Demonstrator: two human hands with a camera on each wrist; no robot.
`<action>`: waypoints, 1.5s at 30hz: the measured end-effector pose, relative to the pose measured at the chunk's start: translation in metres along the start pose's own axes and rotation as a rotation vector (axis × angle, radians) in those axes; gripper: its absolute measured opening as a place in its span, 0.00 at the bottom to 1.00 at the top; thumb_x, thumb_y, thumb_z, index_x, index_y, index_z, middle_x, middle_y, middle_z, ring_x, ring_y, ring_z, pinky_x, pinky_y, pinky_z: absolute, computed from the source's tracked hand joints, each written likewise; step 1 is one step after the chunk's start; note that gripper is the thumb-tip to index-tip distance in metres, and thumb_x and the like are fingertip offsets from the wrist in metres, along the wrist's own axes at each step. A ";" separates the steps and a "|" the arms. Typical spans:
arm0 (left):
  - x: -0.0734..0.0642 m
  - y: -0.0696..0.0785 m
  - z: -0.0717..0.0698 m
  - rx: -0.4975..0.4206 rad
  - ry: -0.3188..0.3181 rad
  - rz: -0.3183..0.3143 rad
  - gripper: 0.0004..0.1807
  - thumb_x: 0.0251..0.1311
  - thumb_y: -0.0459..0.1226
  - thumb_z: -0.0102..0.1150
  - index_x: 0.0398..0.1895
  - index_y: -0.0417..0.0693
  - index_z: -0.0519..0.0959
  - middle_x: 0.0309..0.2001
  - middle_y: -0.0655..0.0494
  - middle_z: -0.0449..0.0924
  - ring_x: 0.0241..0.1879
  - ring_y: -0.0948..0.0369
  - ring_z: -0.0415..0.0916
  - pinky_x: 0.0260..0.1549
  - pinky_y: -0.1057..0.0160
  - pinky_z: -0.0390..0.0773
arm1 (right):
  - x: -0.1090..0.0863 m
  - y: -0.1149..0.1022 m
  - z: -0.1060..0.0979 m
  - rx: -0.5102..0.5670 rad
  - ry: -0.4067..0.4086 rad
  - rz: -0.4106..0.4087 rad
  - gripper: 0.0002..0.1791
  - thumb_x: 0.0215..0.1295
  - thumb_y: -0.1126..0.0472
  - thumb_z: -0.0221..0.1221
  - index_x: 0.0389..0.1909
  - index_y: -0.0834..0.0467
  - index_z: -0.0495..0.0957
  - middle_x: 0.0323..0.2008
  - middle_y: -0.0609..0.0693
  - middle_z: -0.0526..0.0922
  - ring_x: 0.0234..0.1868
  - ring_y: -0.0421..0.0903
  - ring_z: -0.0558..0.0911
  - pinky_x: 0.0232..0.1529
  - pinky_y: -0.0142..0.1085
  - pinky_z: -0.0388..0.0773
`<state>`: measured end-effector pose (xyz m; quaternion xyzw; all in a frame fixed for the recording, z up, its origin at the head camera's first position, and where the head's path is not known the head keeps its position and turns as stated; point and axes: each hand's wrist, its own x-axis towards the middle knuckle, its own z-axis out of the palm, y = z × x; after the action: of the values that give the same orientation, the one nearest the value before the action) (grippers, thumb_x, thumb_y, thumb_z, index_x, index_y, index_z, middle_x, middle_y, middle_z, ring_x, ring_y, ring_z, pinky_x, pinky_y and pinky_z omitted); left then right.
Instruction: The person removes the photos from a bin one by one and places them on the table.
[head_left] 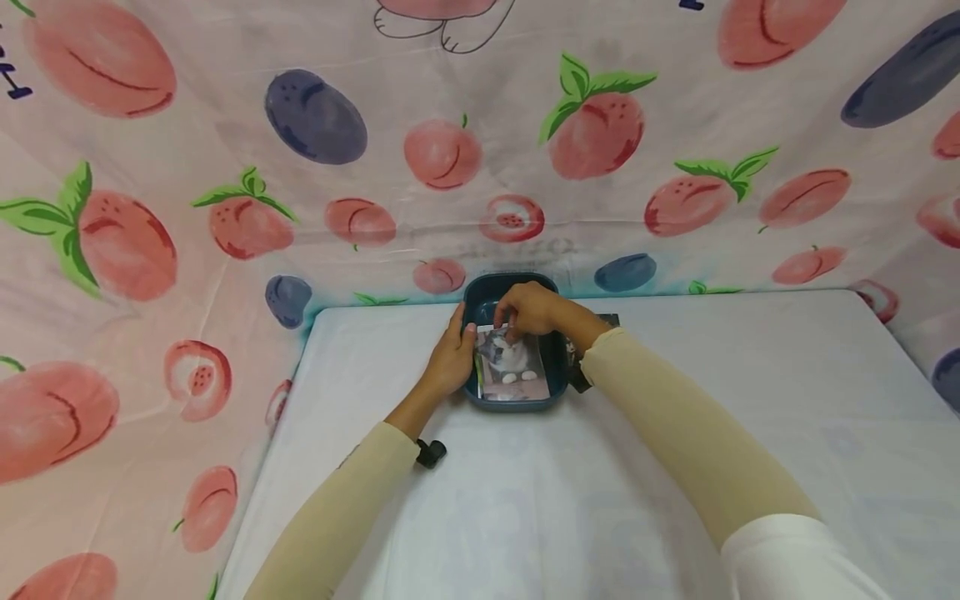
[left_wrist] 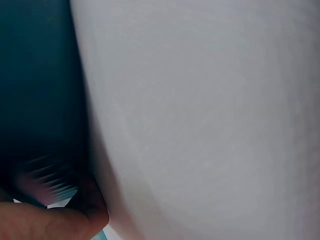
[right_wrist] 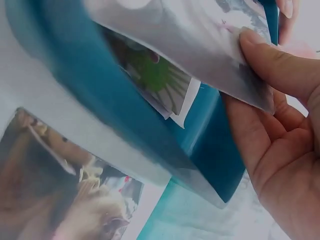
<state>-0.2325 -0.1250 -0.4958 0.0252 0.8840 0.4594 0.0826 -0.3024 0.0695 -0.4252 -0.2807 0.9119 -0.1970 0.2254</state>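
A dark teal plastic basin (head_left: 517, 407) stands on the white table near its back edge. My left hand (head_left: 450, 358) grips the basin's left side, with the thumb over the rim; its fingers (left_wrist: 55, 222) show at the basin's outer wall in the left wrist view. Over the basin, my right hand (head_left: 528, 307) pinches the edge of a photo print (head_left: 513, 367) of a grey and white cat between thumb and fingers. Beneath that print, the right wrist view shows more prints (right_wrist: 155, 75) in the basin, one with a green figure.
Another photo print (right_wrist: 90, 185) lies on the table beside the basin's right side, partly under my right forearm in the head view. Behind the table (head_left: 540, 500) hangs a cloth (head_left: 450, 83) printed with peaches. A black strap piece (head_left: 431, 453) sits at my left wrist.
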 end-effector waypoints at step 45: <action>0.001 -0.001 0.000 0.009 -0.007 -0.002 0.33 0.82 0.52 0.31 0.84 0.61 0.41 0.83 0.50 0.47 0.82 0.49 0.46 0.79 0.46 0.49 | -0.161 0.120 0.043 0.492 0.359 0.175 0.20 0.66 0.47 0.68 0.54 0.52 0.85 0.52 0.57 0.81 0.29 0.46 0.78 0.29 0.40 0.79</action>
<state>-0.2336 -0.1254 -0.4972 0.0265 0.8858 0.4553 0.0860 -0.2113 0.2478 -0.4707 -0.0987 0.8828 -0.4380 0.1380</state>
